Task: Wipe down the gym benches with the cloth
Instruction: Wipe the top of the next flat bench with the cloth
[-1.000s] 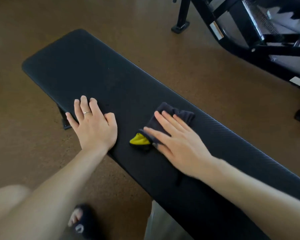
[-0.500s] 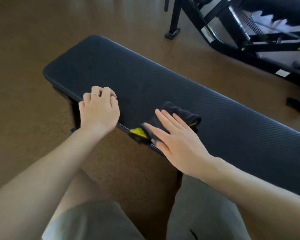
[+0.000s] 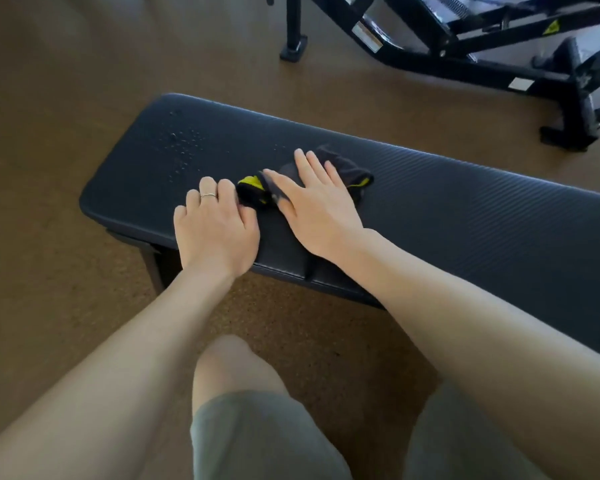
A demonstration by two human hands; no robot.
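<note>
A long black padded gym bench (image 3: 465,209) runs from the left end across to the right edge of the view. A crumpled dark cloth with yellow patches (image 3: 352,173) lies on its top near the left end. My right hand (image 3: 312,206) lies flat on the cloth with fingers stretched out, pressing it to the pad. My left hand (image 3: 215,230), wearing a ring, rests on the pad just left of the cloth with its fingers curled under, touching the cloth's yellow end. Small wet droplets (image 3: 184,147) dot the pad beyond my left hand.
A black steel frame of another gym machine (image 3: 465,53) stands on the brown floor behind the bench, its foot (image 3: 293,50) close to the bench's far side. My knees in grey shorts (image 3: 257,434) are right below the bench's near edge.
My right hand has slid the cloth away from the near edge toward the middle of the pad. My left hand now sits beside the cloth. The view has shifted back and up.
</note>
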